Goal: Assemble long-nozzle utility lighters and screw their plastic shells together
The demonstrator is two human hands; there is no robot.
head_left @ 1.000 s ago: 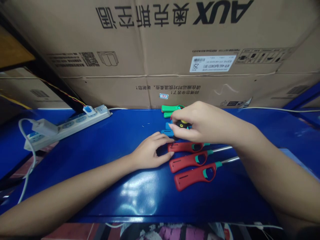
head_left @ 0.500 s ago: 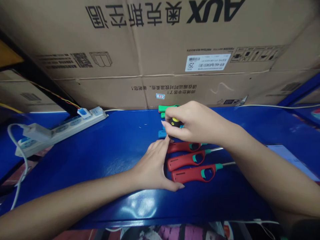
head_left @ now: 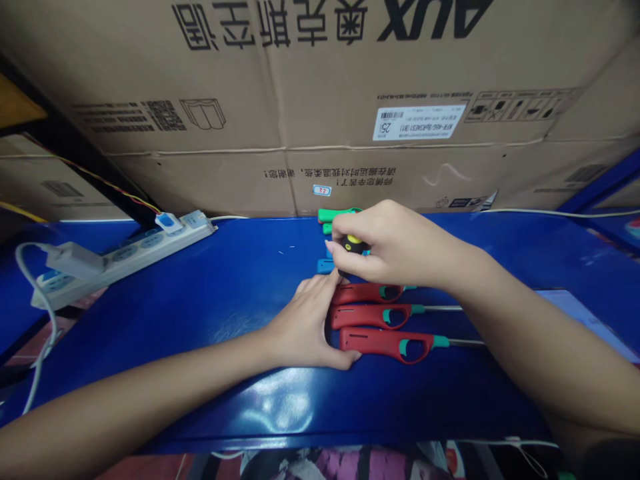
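Note:
Closed around the black-and-yellow handle of what looks like a screwdriver (head_left: 353, 245), my right hand (head_left: 383, 243) is above the row of lighters. The tool's lower end is hidden. My left hand (head_left: 305, 323) lies with thumb and fingers spread along the butt ends of three red long-neck lighters. Its thumb touches the nearest red lighter (head_left: 377, 341); its fingertips reach in under my right hand. Beyond lie the middle red lighter (head_left: 363, 316) and the far red lighter (head_left: 363, 292), all with green triggers. Blue lighter (head_left: 325, 266) and green lighter (head_left: 333, 215) bodies show partly behind my right hand.
A large cardboard box (head_left: 225, 180) stands along the back of the blue table (head_left: 240, 267). On the left lies a white power strip (head_left: 135, 257) with plugs and cables. A flat, pale-screened object (head_left: 583, 320) sits at right, partly behind my right forearm.
The nearest and middle red lighters have turned slightly, their metal necks now lying more level. My left thumb has shifted a little up and left. My right hand stays on the tool.

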